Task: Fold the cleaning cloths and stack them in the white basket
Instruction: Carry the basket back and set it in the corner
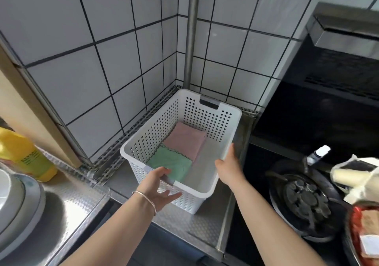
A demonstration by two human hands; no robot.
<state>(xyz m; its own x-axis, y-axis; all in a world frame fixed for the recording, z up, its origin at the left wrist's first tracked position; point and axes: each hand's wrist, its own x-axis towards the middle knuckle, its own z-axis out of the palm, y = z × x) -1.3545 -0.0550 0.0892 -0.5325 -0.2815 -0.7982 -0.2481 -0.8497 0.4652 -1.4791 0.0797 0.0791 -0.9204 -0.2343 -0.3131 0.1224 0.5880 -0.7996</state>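
Basket point(213, 120); two folded cloths point(184, 140) inside

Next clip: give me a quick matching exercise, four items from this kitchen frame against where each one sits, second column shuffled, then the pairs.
Column one:
1. pink cloth
2. green cloth
3. yellow bottle
4. gas burner

Column two:
A. far left of the counter
B. right of the white basket
C. far end of the basket floor
D. near end of the basket floor

Pairs: 1-C, 2-D, 3-A, 4-B
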